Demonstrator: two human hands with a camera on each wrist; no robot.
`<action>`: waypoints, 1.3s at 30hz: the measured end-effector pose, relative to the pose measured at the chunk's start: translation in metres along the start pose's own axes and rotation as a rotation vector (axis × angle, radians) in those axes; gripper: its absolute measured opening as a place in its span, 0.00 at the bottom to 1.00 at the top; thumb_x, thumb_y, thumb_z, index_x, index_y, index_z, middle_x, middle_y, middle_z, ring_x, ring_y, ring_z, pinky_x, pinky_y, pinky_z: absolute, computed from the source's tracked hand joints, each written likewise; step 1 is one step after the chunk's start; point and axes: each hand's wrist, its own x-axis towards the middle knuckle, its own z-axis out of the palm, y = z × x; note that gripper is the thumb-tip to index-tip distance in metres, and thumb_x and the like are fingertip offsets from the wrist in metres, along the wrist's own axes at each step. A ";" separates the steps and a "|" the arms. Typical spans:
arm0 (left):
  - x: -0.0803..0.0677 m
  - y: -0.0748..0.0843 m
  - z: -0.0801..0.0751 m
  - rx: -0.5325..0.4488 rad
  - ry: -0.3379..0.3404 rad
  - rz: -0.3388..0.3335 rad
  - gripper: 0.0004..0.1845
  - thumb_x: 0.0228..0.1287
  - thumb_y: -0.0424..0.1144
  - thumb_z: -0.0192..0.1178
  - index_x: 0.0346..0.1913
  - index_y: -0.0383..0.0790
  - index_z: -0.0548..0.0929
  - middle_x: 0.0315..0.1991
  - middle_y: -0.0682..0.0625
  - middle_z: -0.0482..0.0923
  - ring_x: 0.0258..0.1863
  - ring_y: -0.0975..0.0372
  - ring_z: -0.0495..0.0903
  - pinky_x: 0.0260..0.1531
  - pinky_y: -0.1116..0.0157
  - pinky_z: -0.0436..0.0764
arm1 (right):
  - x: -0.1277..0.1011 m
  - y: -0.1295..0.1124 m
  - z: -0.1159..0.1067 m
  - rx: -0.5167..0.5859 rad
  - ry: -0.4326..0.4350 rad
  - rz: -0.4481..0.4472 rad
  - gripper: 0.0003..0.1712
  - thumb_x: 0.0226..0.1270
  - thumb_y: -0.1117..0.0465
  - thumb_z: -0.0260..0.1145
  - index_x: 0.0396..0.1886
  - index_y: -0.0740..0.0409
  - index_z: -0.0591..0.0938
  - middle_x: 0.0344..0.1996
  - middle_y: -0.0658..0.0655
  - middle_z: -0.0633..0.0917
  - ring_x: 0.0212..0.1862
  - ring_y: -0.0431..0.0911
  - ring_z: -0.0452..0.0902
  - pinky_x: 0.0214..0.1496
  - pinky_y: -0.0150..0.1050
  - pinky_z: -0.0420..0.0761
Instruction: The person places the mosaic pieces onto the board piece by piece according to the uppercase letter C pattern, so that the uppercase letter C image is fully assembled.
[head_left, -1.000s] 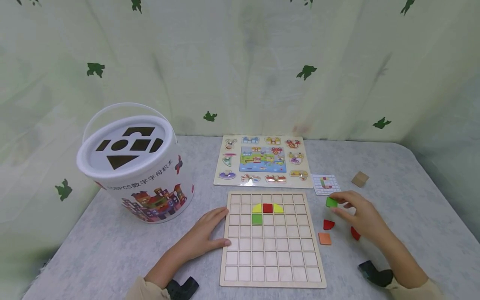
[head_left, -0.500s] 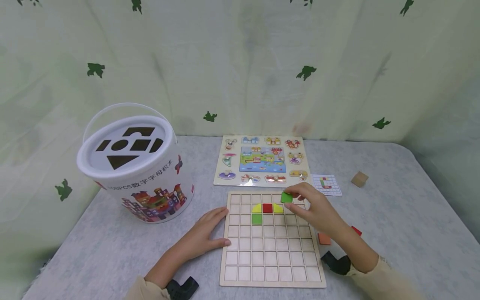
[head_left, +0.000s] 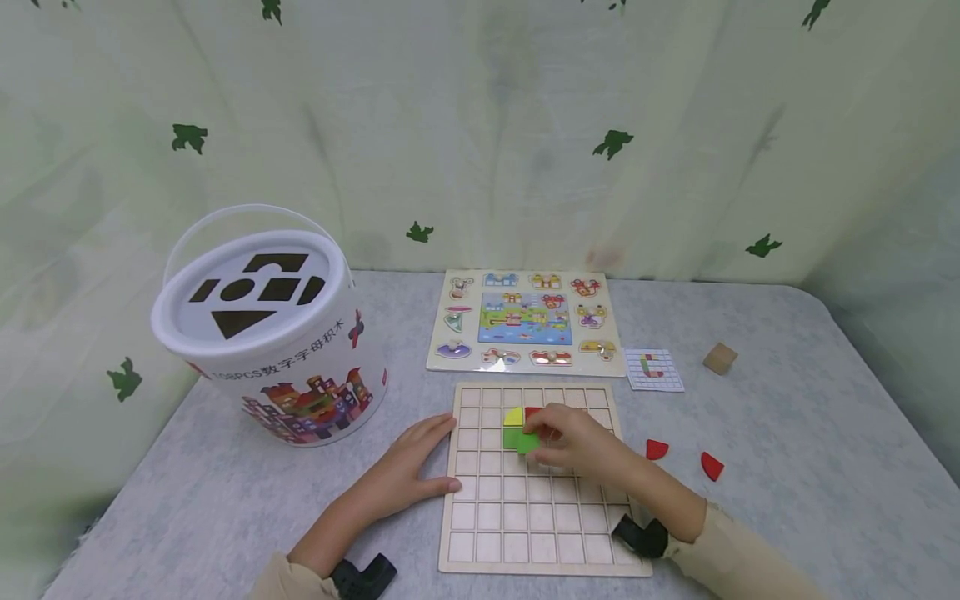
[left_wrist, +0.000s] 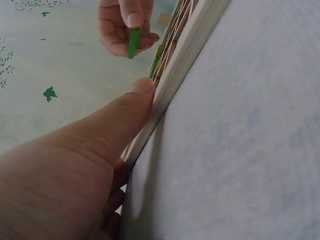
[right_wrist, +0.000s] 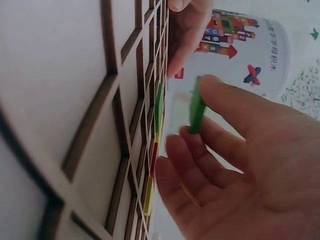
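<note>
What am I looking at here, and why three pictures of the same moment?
There is no machine: a person works with two bare hands and wears three cameras. The wide picture comes from the head, looking down at a grey table. The other two come from the wrists, so they show each hand from very close.

On the table lies a wooden grid board with a few coloured tiles set in it. The left hand rests flat against the board's left edge. The right hand pinches a green tile in its fingers, just over the board beside the tiles already laid.

Around it: a white bucket with shape holes in the lid, a picture puzzle, a small pattern card, two red pieces and a wooden block.
</note>
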 end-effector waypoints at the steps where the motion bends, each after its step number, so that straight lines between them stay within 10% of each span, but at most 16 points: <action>1: 0.000 0.000 0.000 -0.001 0.000 -0.001 0.42 0.43 0.62 0.52 0.62 0.52 0.51 0.61 0.58 0.47 0.59 0.62 0.46 0.53 0.55 0.53 | 0.001 0.000 0.001 -0.010 -0.032 0.002 0.16 0.45 0.51 0.64 0.36 0.47 0.75 0.30 0.41 0.73 0.32 0.40 0.68 0.33 0.30 0.71; 28: 0.000 -0.001 -0.002 0.000 -0.001 0.006 0.42 0.44 0.62 0.52 0.62 0.52 0.51 0.61 0.58 0.48 0.59 0.62 0.46 0.53 0.55 0.53 | 0.007 0.001 0.011 -0.181 -0.141 -0.123 0.14 0.48 0.48 0.61 0.37 0.44 0.75 0.33 0.40 0.72 0.35 0.35 0.65 0.38 0.29 0.68; 39: 0.000 0.001 -0.001 -0.019 -0.010 -0.006 0.42 0.43 0.62 0.53 0.62 0.51 0.52 0.61 0.57 0.48 0.59 0.61 0.46 0.53 0.55 0.53 | -0.002 -0.009 -0.001 -0.083 -0.156 0.031 0.26 0.46 0.45 0.61 0.46 0.48 0.72 0.40 0.42 0.73 0.41 0.37 0.66 0.42 0.34 0.70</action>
